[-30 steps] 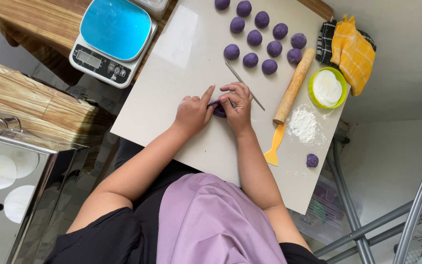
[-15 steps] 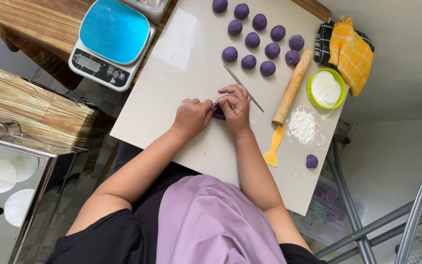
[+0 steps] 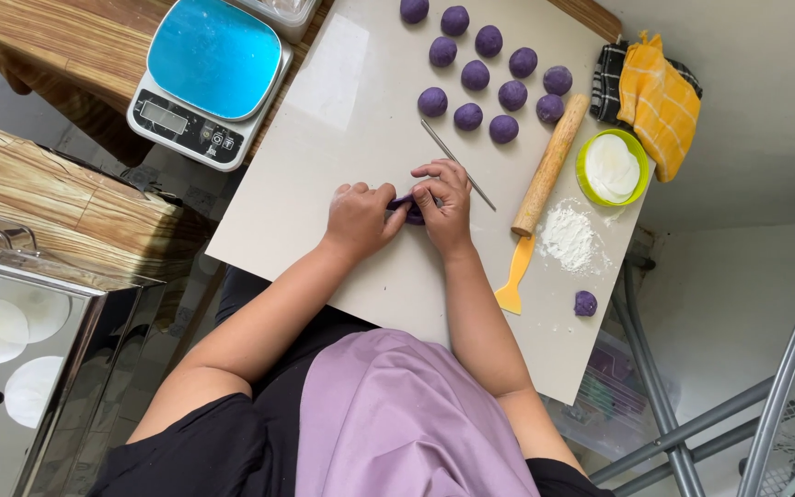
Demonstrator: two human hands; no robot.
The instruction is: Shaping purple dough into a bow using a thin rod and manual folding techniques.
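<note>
Both of my hands press together on a piece of purple dough (image 3: 407,208) on the pale work board (image 3: 342,110). My left hand (image 3: 358,219) grips its left side and my right hand (image 3: 445,201) covers its right side, so most of the dough is hidden. Several round purple dough balls (image 3: 486,72) sit in rows at the far end of the board. A thin metal skewer (image 3: 457,164) lies just beyond my right hand. One small purple ball (image 3: 585,303) sits alone near the board's right edge.
A wooden rolling pin (image 3: 551,162), a yellow scraper (image 3: 514,276), a flour heap (image 3: 568,237) and a green bowl (image 3: 611,168) lie right of my hands. A yellow cloth (image 3: 660,87) is beyond. A blue-topped scale (image 3: 209,78) stands left, a steel steamer tray (image 3: 20,354) lower left.
My hands have drawn closer together around the purple dough, with the fingers curling over it. Nothing else on the board has moved.
</note>
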